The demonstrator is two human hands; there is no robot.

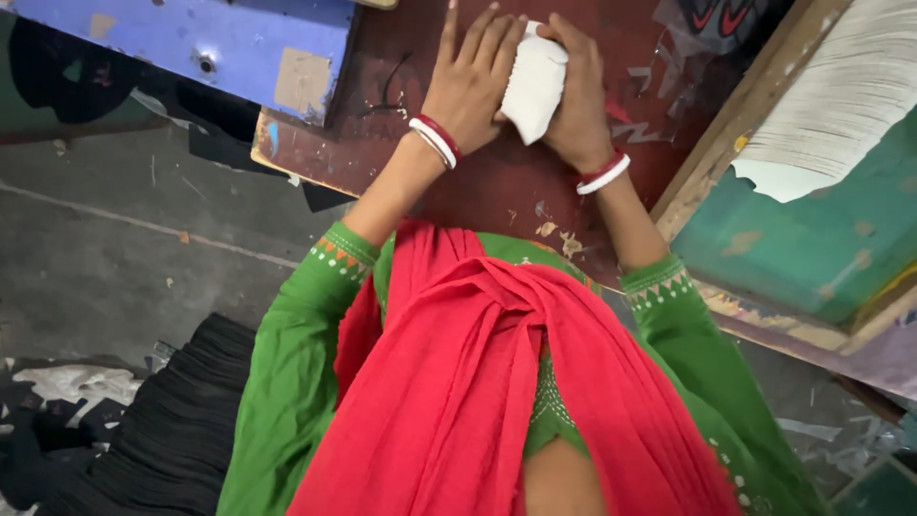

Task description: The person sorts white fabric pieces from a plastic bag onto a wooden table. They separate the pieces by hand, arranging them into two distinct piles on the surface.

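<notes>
the left hand [473, 81] lies flat, fingers stretched and close together, pressing against the left side of a small white folded cloth bundle [533, 84]. the right hand [576, 96] curls around the bundle's right side, gripping it. the bundle rests on a worn dark red wooden tabletop [497, 182]. left of the bundle sits a scuffed blue metal block [229, 43]; right of it, a tall stack of white sheets [841, 96] on a green wooden box [812, 244].
</notes>
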